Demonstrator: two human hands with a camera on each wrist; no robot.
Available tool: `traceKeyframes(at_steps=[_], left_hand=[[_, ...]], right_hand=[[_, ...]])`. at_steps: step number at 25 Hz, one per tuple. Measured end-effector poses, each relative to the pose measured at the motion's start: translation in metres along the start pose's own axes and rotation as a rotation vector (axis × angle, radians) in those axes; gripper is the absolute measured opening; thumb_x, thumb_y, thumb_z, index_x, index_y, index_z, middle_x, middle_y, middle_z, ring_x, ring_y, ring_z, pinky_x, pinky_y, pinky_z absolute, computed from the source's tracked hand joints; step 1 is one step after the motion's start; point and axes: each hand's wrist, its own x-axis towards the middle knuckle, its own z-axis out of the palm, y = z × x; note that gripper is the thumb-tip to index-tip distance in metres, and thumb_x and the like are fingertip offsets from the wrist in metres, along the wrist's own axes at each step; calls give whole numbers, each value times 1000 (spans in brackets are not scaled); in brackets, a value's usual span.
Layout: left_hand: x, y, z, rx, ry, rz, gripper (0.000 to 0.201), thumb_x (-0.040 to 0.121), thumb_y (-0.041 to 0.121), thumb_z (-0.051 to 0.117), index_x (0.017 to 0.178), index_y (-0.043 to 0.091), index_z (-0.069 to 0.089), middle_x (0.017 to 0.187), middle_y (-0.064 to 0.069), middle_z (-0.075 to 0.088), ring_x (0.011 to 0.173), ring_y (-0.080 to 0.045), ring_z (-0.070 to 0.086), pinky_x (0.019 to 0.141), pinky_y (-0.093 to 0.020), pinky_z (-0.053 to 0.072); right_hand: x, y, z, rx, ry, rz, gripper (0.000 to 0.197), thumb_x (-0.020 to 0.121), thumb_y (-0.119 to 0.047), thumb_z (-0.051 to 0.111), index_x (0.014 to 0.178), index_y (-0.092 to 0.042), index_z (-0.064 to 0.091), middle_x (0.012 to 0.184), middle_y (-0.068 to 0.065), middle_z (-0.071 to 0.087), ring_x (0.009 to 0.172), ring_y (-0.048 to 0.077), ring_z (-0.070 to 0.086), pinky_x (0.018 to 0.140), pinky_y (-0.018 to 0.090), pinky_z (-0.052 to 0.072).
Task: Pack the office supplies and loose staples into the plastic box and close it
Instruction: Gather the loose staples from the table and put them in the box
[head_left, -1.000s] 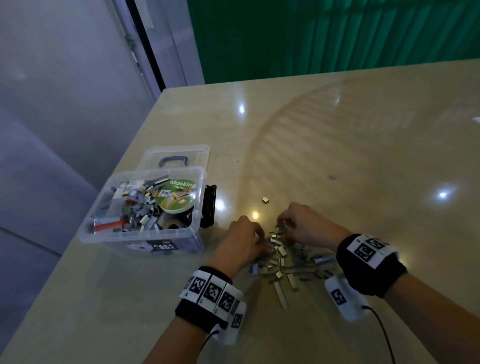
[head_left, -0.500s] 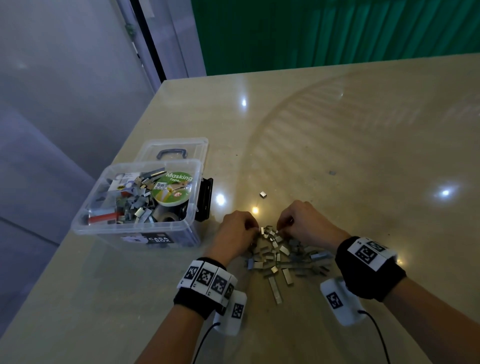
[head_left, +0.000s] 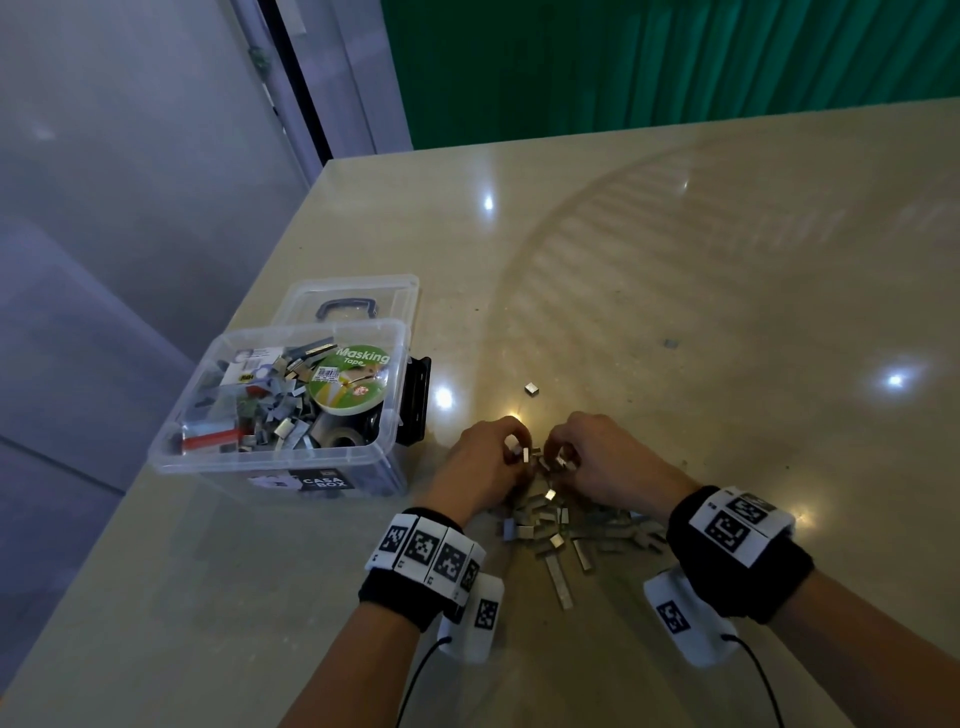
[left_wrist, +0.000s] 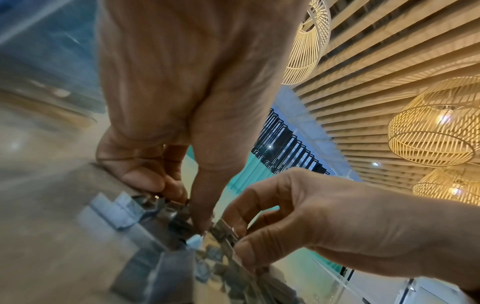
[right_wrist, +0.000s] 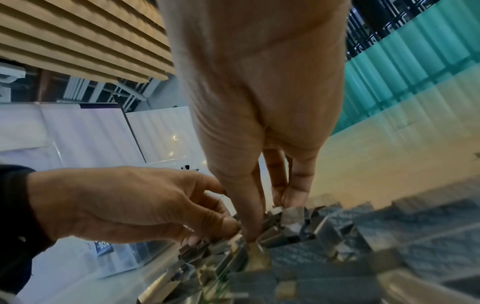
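A heap of loose metal staples lies on the beige table in front of me. Both hands are bent over its far end, fingertips almost meeting. My left hand curls its fingers and thumb round a few staples. My right hand pinches more staples just beside it. The clear plastic box stands open to the left of the hands. It holds a green masking tape roll, many staples and a red item. Its lid lies flat behind it.
One stray staple piece lies just beyond the hands, and a smaller bit sits farther right. The table's left edge runs close behind the box. A black latch sticks out on the box's right side.
Both hands have drawn closer together at the far end of the heap, and a few staples now stand up between their fingertips. The box has not moved.
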Motion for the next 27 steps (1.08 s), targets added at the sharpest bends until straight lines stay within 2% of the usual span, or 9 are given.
traceKeyframes(at_steps=[3, 8, 12, 14, 16, 19, 21, 23, 27], left_hand=[[2, -2, 0, -23, 19, 1, 16, 91, 16, 67, 107, 18, 64, 100, -9, 67, 89, -25, 66, 81, -43, 59], [5, -5, 0, -36, 7, -4, 11, 98, 22, 58, 109, 21, 59, 103, -9, 66, 89, -26, 66, 79, -43, 59], [5, -6, -2, -61, -1, -2, 9, 100, 24, 56, 109, 23, 58, 96, -8, 68, 84, -25, 68, 73, -42, 61], [3, -6, -2, -86, 4, -2, 10, 99, 25, 57, 108, 22, 58, 95, -8, 68, 83, -23, 68, 71, -38, 60], [0, -6, -1, -118, 19, 3, 12, 98, 27, 59, 108, 19, 58, 95, -7, 68, 83, -20, 67, 68, -32, 57], [-3, -10, -2, -144, 94, 19, 15, 94, 29, 65, 106, 19, 63, 98, 0, 68, 89, -13, 66, 79, -30, 57], [-9, -9, -3, -143, 142, 31, 17, 92, 27, 68, 107, 19, 66, 101, 4, 68, 93, -8, 65, 86, -27, 56], [-17, -3, -7, -149, 167, 58, 19, 91, 25, 69, 108, 18, 68, 101, 4, 70, 92, -6, 66, 86, -25, 57], [-39, 22, -33, -130, 252, 166, 22, 90, 24, 70, 111, 17, 71, 100, 7, 72, 92, 0, 65, 87, -17, 54]], right_hand=[[0, 0, -1, 26, 19, 4, 20, 86, -24, 75, 104, -17, 72, 100, 1, 62, 88, 15, 58, 75, 30, 54], [2, 3, -2, 63, 38, 2, 14, 85, -17, 72, 99, -17, 73, 100, 2, 67, 89, 18, 62, 80, 37, 57], [5, 5, 0, 91, 22, 14, 17, 84, -17, 74, 101, -20, 72, 99, 1, 66, 87, 14, 61, 72, 25, 53], [6, 6, -1, 98, 4, 11, 19, 85, -16, 74, 103, -18, 74, 99, -1, 67, 87, 12, 62, 73, 23, 54], [8, 9, -4, 129, 22, 0, 15, 83, -14, 74, 98, -18, 78, 93, -3, 70, 84, 11, 65, 72, 20, 55], [11, 11, -13, 208, 69, 3, 11, 83, -11, 76, 89, -19, 80, 81, -14, 69, 74, 1, 65, 63, 7, 46], [12, 10, -21, 272, 80, -4, 12, 81, -11, 79, 89, -20, 81, 80, -15, 71, 73, -2, 66, 66, 9, 50], [14, 7, -30, 319, 87, -11, 15, 80, -12, 82, 91, -21, 81, 85, -11, 75, 76, -1, 69, 72, 16, 55], [25, -12, -52, 345, 116, -86, 13, 82, -15, 81, 93, -23, 81, 85, -11, 76, 79, -1, 70, 75, 20, 57]])
